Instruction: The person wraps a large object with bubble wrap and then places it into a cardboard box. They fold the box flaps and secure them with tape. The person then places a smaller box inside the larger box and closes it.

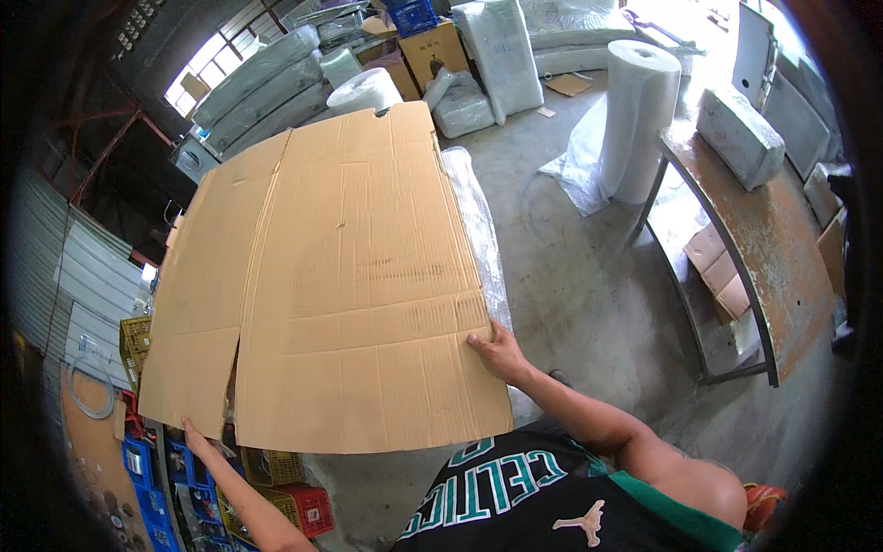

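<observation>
A large flattened cardboard sheet fills the middle of the view, creased in several places and slit at its near left part. My right hand grips its right edge, thumb on top and the other fingers underneath. At the near left edge my left hand holds the sheet too; most of its fingers are hidden below the cardboard. Under the sheet's right side, a strip of bubble wrap shows. What else lies beneath the cardboard is hidden.
On the right stands a worn table with a wrapped package on it. A tall bubble wrap roll stands on the concrete floor. Wrapped bundles line the back. Blue bins and a red crate sit at the lower left.
</observation>
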A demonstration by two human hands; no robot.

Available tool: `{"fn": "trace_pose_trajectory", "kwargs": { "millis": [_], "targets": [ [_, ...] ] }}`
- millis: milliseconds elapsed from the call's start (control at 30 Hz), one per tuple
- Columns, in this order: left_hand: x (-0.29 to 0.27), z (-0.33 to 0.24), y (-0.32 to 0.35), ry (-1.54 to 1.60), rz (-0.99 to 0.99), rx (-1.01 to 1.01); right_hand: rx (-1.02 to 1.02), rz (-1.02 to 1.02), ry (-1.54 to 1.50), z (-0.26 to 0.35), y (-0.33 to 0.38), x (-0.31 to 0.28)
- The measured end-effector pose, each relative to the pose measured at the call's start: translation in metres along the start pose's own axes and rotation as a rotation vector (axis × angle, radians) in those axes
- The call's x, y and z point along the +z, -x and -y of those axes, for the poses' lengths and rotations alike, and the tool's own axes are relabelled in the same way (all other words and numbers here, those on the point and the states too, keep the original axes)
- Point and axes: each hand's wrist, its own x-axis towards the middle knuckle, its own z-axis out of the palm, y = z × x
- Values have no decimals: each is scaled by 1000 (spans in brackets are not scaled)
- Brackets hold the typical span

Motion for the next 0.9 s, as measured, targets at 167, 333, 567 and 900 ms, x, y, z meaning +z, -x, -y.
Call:
{"fn": "trace_pose_trajectory", "kwargs": {
  "millis": [167, 333, 567, 900],
  "targets": [
    [13, -37, 22, 182, 100, 153, 32, 35, -110, -31, -27, -39],
    [39, -81, 104, 243, 179, 321, 158, -46, 10, -60, -45, -63],
    [109, -145, 236, 189, 13, 239, 50, 81, 399, -124, -46, -37],
    [135, -97, 319, 49, -215, 290, 429, 133, 477, -138, -102, -16]
  ]
}}
